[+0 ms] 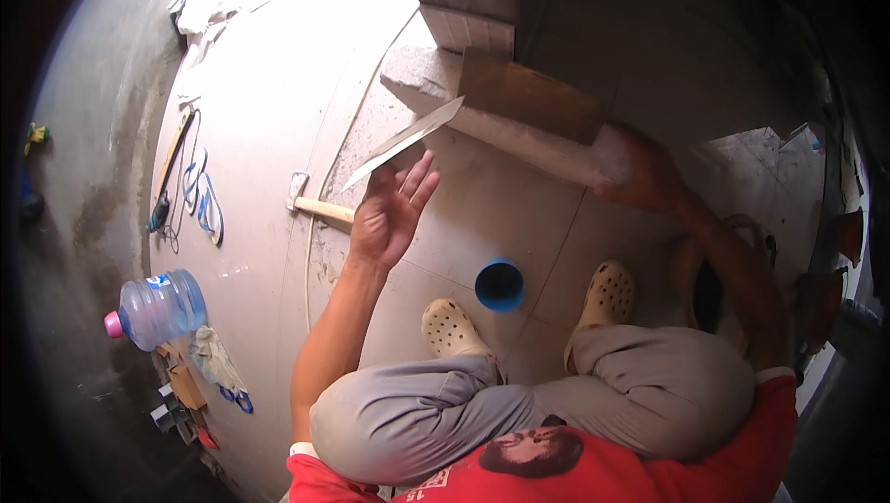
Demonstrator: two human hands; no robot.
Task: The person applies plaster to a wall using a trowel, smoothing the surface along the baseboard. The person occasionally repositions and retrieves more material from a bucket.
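Note:
My left hand is raised with its palm showing and some fingers stretched out. A thin, flat, pale blade sticks up from its thumb side, seen nearly edge-on; its handle, if any, is hidden. My right hand is closed around the near right end of a long pale block, which looks dusty and slants up to the left. Along the block's far side stands a brown rectangular plate; how it is attached cannot be made out. The blade's tip comes close to the plate's left edge.
A hammer lies left of my left hand. A blue cup stands on the tiles between my beige clogs. Further left are a water jug, blue-strapped flip-flops and a cloth. A column rises ahead.

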